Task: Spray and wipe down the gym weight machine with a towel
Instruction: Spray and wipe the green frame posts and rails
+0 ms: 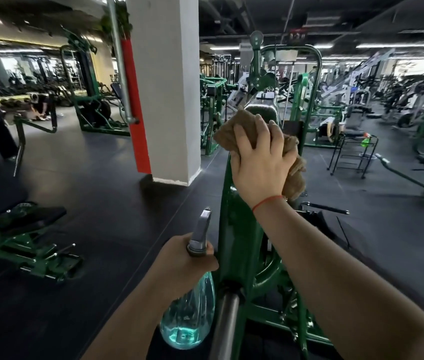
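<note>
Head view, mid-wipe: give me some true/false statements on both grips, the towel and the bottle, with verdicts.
1. The right-hand grip holds a brown towel against the green machine frame. True.
2. The left-hand grip holds the spray bottle by its neck. True.
3. The spray bottle is empty. False: bluish liquid sits in its bottom.
4. The spray bottle stands on the floor. False: it is held up beside the frame.
5. The right wrist is bare. False: a red string runs round it.
</note>
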A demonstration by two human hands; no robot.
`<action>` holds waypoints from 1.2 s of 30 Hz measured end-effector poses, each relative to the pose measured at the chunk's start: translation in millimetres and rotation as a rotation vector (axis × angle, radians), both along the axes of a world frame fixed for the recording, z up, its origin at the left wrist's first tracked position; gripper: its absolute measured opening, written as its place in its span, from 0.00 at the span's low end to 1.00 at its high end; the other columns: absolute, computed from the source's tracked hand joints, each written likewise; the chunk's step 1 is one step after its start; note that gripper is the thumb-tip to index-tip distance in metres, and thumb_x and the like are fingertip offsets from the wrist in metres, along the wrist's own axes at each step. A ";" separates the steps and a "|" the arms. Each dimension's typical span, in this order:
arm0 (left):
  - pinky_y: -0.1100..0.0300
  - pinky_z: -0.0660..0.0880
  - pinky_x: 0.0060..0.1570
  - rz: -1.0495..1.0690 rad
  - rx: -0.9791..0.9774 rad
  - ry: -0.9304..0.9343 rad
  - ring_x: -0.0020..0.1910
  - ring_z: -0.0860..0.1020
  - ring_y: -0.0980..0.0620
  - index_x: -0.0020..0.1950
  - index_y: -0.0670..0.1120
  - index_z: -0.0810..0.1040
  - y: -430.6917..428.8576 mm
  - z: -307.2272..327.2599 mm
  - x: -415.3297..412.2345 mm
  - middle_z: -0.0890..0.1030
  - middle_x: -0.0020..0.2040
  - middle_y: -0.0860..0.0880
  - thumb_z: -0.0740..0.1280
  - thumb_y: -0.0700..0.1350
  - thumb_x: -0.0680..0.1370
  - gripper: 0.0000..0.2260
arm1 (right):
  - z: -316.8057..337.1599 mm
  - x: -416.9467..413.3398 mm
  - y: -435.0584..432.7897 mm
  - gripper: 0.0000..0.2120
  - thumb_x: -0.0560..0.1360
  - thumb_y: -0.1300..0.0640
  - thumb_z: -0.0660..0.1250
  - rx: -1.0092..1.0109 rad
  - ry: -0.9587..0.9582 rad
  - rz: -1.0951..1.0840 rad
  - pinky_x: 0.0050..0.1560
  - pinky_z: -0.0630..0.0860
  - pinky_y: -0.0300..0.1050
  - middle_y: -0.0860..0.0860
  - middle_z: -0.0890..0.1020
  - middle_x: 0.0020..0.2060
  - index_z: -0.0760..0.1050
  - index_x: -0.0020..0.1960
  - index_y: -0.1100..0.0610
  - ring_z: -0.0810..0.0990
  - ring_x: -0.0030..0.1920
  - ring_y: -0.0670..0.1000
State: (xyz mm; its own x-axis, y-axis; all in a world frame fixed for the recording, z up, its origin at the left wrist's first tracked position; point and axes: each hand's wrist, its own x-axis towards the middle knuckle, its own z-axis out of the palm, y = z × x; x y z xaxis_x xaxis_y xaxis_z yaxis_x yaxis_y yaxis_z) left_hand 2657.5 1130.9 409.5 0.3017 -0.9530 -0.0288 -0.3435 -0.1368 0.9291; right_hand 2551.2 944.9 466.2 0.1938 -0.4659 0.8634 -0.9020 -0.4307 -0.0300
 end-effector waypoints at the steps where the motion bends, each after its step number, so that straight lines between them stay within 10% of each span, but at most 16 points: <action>1: 0.59 0.65 0.28 0.004 0.008 0.016 0.31 0.66 0.50 0.46 0.33 0.76 2.4 -1.5 0.1 0.72 0.32 0.47 0.73 0.36 0.72 0.09 | -11.0 -1.2 6.6 0.22 0.79 0.48 0.61 -0.024 0.003 0.012 0.64 0.64 0.73 0.56 0.69 0.74 0.71 0.72 0.46 0.65 0.73 0.62; 8: 0.54 0.63 0.35 -0.003 0.072 0.020 0.34 0.64 0.50 0.41 0.33 0.72 20.8 -13.1 -4.1 0.68 0.34 0.45 0.73 0.41 0.70 0.14 | -105.5 -13.4 39.3 0.31 0.72 0.57 0.68 -0.252 0.176 0.103 0.67 0.58 0.69 0.49 0.66 0.75 0.72 0.73 0.41 0.64 0.75 0.57; 22: 0.59 0.70 0.32 -0.007 0.171 -0.031 0.33 0.70 0.51 0.48 0.37 0.77 48.2 -35.4 -17.2 0.73 0.34 0.49 0.72 0.42 0.73 0.09 | -210.1 -35.1 59.0 0.14 0.77 0.50 0.61 -0.147 0.337 0.375 0.64 0.63 0.60 0.43 0.82 0.62 0.84 0.54 0.42 0.71 0.67 0.49; 36: 0.59 0.73 0.38 -0.166 0.258 -0.002 0.39 0.74 0.51 0.48 0.42 0.80 56.0 -47.3 -47.3 0.77 0.39 0.47 0.72 0.43 0.73 0.07 | -260.7 -90.3 89.2 0.23 0.63 0.55 0.81 0.418 0.103 0.335 0.49 0.77 0.59 0.49 0.78 0.61 0.83 0.56 0.41 0.73 0.60 0.58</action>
State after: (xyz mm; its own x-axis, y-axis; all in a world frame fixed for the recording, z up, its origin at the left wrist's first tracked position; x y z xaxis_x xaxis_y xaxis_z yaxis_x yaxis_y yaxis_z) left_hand 2610.2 1186.8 362.2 0.1428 -0.9506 -0.2758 -0.3830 -0.3100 0.8702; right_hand 2460.9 1034.2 205.5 0.4645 -0.6633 0.5867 -0.7245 -0.6656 -0.1790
